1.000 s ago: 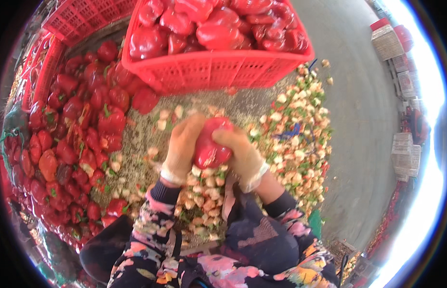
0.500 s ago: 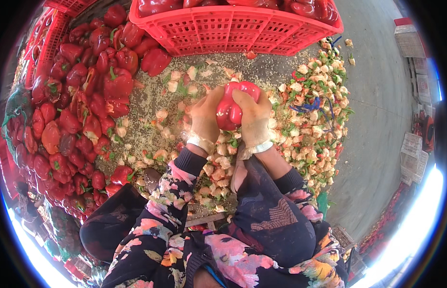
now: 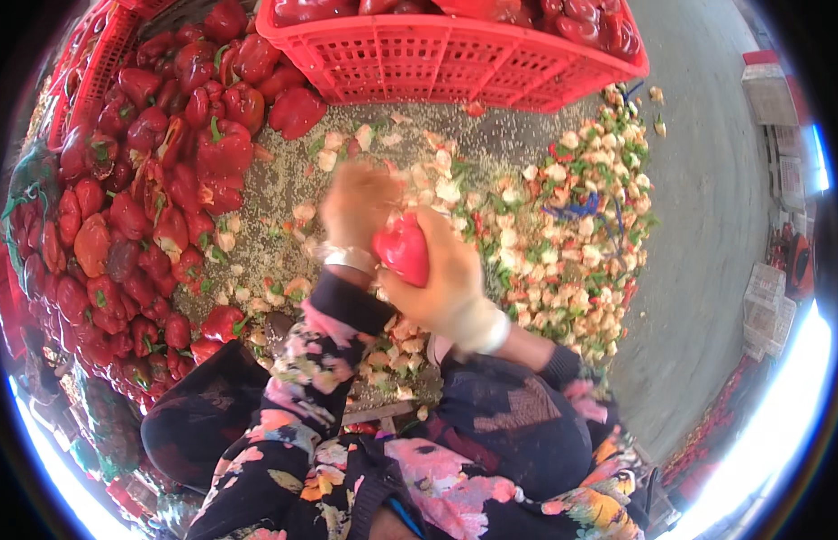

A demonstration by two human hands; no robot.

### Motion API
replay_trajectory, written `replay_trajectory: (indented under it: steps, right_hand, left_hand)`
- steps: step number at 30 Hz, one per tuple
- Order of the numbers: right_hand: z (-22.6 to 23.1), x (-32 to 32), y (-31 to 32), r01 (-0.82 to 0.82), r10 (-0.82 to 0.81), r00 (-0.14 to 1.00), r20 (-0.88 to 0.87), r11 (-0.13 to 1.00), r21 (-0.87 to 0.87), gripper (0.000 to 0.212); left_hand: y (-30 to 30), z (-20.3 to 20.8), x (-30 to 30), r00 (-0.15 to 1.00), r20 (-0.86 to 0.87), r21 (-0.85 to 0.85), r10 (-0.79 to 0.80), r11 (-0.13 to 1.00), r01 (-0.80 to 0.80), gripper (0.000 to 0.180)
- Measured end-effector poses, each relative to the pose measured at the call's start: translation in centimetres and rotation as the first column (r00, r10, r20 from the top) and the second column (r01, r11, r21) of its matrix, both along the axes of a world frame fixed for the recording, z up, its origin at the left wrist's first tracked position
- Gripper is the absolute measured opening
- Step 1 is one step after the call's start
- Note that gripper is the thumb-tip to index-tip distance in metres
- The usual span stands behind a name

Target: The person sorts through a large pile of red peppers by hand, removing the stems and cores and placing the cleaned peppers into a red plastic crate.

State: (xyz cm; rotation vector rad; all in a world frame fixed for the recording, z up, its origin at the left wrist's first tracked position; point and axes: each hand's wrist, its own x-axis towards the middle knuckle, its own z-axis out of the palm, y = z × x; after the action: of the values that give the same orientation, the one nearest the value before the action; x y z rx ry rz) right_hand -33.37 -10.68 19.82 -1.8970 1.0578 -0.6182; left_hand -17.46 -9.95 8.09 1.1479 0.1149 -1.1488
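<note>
My right hand (image 3: 448, 281), in a thin pale glove, grips a red bell pepper (image 3: 404, 251) in front of me. The pepper's rounded, lobed end points left. Close to its upper left is my left hand (image 3: 360, 203), also gloved and smeared by motion. Its fingers cannot be made out, nor whether they touch the pepper. Beneath both hands lie cut-out pepper cores (image 3: 576, 261) with cream seed clusters and green stems, spread over the ground among loose seeds.
A large heap of red bell peppers (image 3: 131, 216) fills the left side. Beyond my hands stands a red plastic crate (image 3: 455, 65) loaded with peppers. Blue string (image 3: 576, 207) lies on the cores at right. Green netting (image 3: 32, 193) sits by the heap's left edge.
The pepper, earlier between both hands with its lobes toward me, has turned and come slightly nearer and left. My left hand has shifted left; my right hand now wraps the pepper from the right.
</note>
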Motion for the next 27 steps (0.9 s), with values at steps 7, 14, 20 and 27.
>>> replay_trajectory:
  steps: [7,14,20,27]
  right_hand:
    - [8.1,-5.0,-14.3,0.52,-0.445,0.753,0.484,0.854,-0.024,0.042]
    - [5.2,-4.5,-34.4,0.351,-0.323,0.934,0.154,0.741,-0.573,0.057]
    - [3.8,-0.4,-31.1,0.248,-0.457,0.889,0.023,0.437,-0.865,0.043]
    - [5.2,-2.1,-39.6,0.229,-0.426,0.891,-0.158,0.723,-0.652,0.049]
  left_hand:
    - [6.7,-2.1,14.1,0.825,0.475,0.161,0.306,0.891,-0.424,0.019]
    - [12.1,-8.1,16.2,0.805,0.47,0.245,0.361,0.823,-0.513,0.016]
    - [11.9,-11.2,15.9,0.642,0.766,0.271,0.017,0.897,-0.348,0.024]
    - [-2.1,-5.2,9.9,0.217,0.835,0.536,-0.505,0.836,-0.119,0.052]
